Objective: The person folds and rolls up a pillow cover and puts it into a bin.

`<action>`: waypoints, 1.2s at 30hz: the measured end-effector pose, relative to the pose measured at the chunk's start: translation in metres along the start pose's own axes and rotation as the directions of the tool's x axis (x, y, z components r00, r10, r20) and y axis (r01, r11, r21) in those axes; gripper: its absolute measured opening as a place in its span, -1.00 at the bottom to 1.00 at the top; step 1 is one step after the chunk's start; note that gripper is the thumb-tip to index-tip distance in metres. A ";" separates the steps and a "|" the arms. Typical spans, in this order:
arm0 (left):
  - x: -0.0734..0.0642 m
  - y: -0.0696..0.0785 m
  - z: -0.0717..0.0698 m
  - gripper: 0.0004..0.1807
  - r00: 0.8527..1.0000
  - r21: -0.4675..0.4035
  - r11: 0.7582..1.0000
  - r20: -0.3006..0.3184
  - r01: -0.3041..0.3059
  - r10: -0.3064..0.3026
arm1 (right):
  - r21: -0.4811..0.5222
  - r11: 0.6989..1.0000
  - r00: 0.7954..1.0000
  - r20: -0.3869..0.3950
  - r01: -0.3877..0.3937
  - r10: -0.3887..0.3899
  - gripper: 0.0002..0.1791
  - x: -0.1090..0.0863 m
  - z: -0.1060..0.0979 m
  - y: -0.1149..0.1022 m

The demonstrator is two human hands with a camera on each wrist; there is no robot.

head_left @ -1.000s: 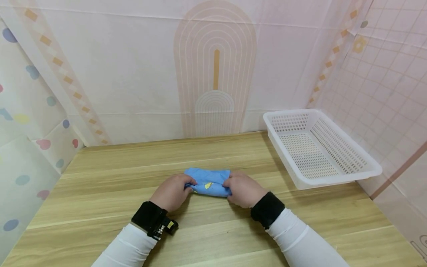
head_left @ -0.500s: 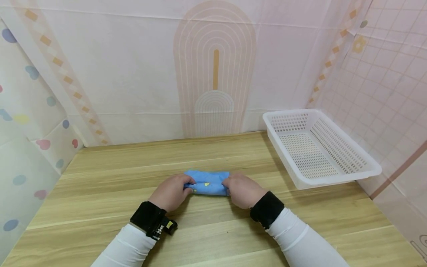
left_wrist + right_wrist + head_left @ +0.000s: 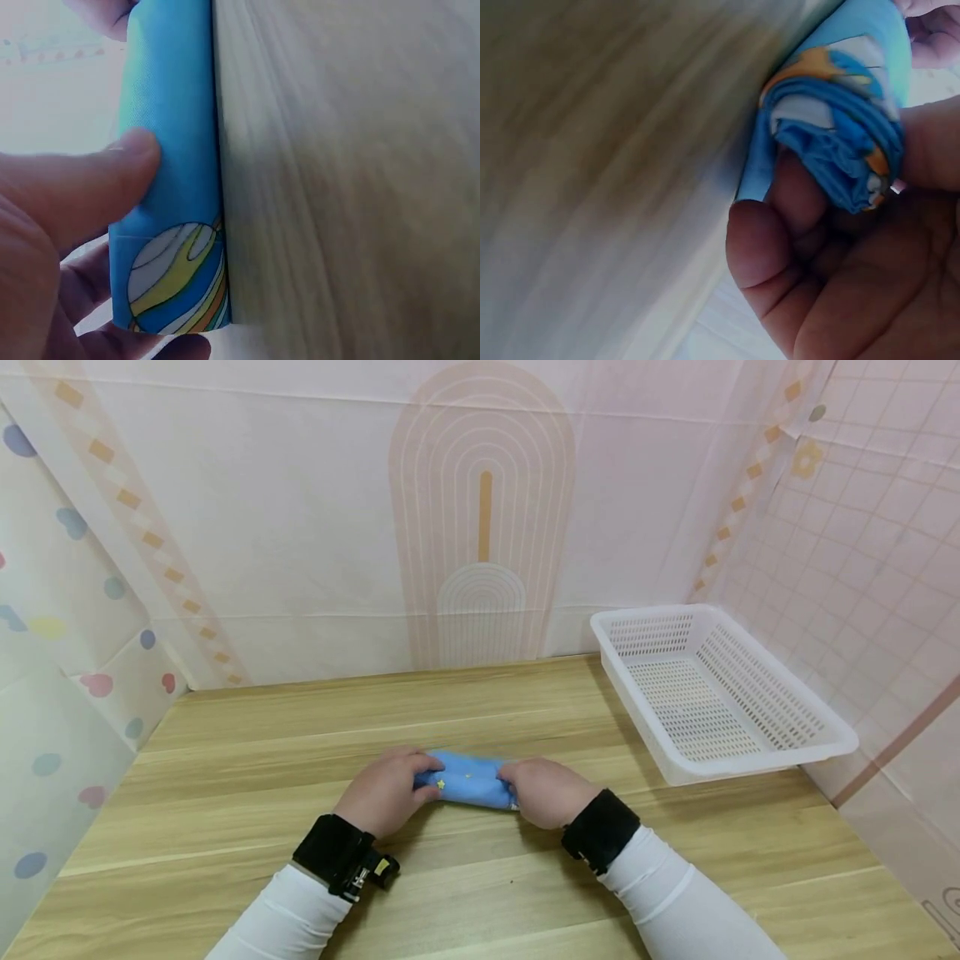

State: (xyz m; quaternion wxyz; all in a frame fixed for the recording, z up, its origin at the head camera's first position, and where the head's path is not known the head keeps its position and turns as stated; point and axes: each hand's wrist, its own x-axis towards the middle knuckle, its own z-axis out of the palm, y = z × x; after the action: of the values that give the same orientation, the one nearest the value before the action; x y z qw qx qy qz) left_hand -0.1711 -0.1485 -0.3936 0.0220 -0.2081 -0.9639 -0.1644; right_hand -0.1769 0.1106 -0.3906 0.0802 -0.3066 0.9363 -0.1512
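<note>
A blue cloth (image 3: 471, 783) with small yellow prints lies rolled up on the wooden table (image 3: 465, 885). My left hand (image 3: 382, 793) holds its left end, thumb on top and the other fingers round the far side. Seen from the left wrist, that end of the blue cloth (image 3: 176, 112) carries a white, yellow and orange pattern. The right end is gripped by my right hand (image 3: 552, 792). In the right wrist view the cloth (image 3: 832, 135) shows its coiled layers end-on, with my fingers curled against the coil and under it. A loose flap hangs beside the coil there.
A white plastic basket (image 3: 652, 714) with slotted walls stands at the back right of the table. Behind the table hangs a pale printed wall covering (image 3: 315, 527), and similar patterned sheets line both sides.
The cloth has rolled over between my hands, so its yellow prints have shifted and the bundle looks narrower. It now slants slightly down to the right. My left thumb and fingers have spread a little.
</note>
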 end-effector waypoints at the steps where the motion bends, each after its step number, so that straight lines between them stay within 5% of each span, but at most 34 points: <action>1: 0.000 0.000 0.000 -0.70 1.000 -0.006 1.000 0.001 0.007 -0.007 | -0.007 1.000 1.000 0.004 0.000 0.000 -0.86 0.000 0.000 0.000; 9: 0.000 0.001 0.002 -0.80 0.999 -0.024 0.999 0.004 0.038 -0.038 | 0.036 0.998 0.995 -0.088 -0.053 0.056 -0.94 0.000 0.000 0.000; 14: 0.001 0.001 0.002 -0.82 0.999 -0.028 0.998 0.008 0.052 -0.051 | -0.036 0.998 0.982 -0.179 0.052 -0.057 -0.93 0.001 -0.003 0.000; 17: 0.001 0.001 0.003 -0.81 0.998 -0.024 0.998 0.012 0.062 -0.061 | -0.063 0.995 0.985 -0.146 0.079 -0.088 -0.94 0.000 -0.005 0.000; 22: 0.002 0.001 0.003 -0.79 0.997 -0.024 0.997 0.021 0.074 -0.074 | -0.030 0.999 0.997 -0.059 0.044 -0.045 -0.66 -0.001 -0.005 0.000; 27: 0.001 0.001 0.004 -0.70 0.998 -0.038 0.997 0.026 0.066 -0.065 | -0.042 0.998 0.997 -0.061 0.043 -0.045 -0.76 -0.001 -0.002 0.000; 36: 0.001 0.001 0.004 -0.64 0.998 -0.014 0.998 -0.029 -0.062 0.061 | -0.013 0.998 0.997 -0.058 0.059 -0.059 -0.84 -0.002 0.000 0.002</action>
State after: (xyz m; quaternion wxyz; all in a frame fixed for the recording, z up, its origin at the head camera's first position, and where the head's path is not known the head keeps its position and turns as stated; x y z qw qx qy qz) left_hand -0.1718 -0.1457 -0.3967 0.0394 -0.2354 -0.9554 -0.1738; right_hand -0.1767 0.1130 -0.3910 0.0467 -0.3300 0.9297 -0.1568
